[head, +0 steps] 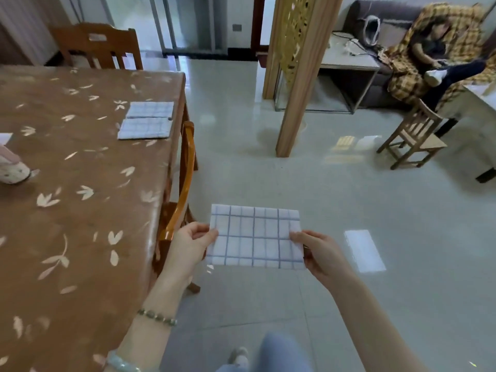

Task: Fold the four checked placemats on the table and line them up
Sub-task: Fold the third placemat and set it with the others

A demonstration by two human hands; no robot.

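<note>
Checked placemats: three can be counted in the head view. One held placemat (255, 237), white with a blue grid, is in the air over the floor (375, 264), off the right side of the table (80, 210) and clear of it. The left hand (190, 242) pinches its left edge between thumb and fingers, and the right hand (319, 253) pinches its right edge likewise, so the cloth is stretched flat between the two hands. Two more lie on the table near its far right edge: the far folded placemat (150, 109) and the near folded placemat (145, 128), one behind the other with long edges parallel and just beside each other. Whether they touch cannot be told. A white corner (5, 136) shows at the left frame edge on the table; what it is cannot be told. One pale speckled object (13, 173) stands near it. Wooden chairs: three. The tucked chair (185, 178) stands at the table's right side, the far chair (99, 44) at its far end, and the small chair (413, 140) well apart on the floor. The left forearm carries two bracelets: a bead bracelet (157, 316) and a pale bangle (120, 363). One wooden post (295, 89) stands beyond the held placemat.
</note>
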